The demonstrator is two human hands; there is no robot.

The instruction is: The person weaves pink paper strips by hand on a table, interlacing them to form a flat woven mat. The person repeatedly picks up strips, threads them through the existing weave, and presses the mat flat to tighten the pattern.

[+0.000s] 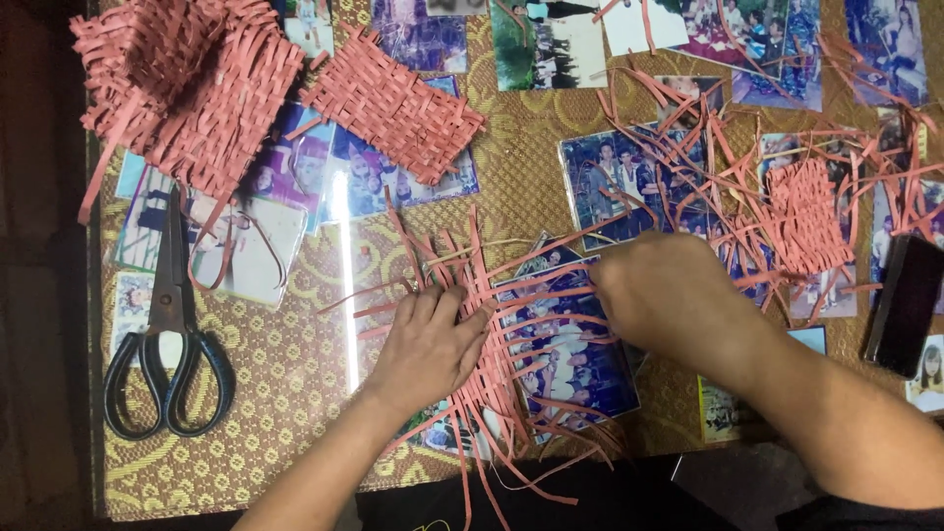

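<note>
A half-woven mat of thin pink strips [511, 334] lies on the glass table top in front of me, with loose strip ends sticking out all around. My left hand [430, 341] lies flat on the mat's left part, fingers spread, pressing the woven strips down. My right hand [661, 292] is at the mat's right side, fingers curled around the ends of loose pink strips there. Photographs under the glass show between the strips.
Black-handled scissors [169, 339] lie at the left. A woven pink basket [182, 84] sits at the far left corner, a flat woven piece [393, 103] beside it. A pile of loose pink strips with a small woven patch [806, 211] lies right, and a dark phone [905, 305] at the right edge.
</note>
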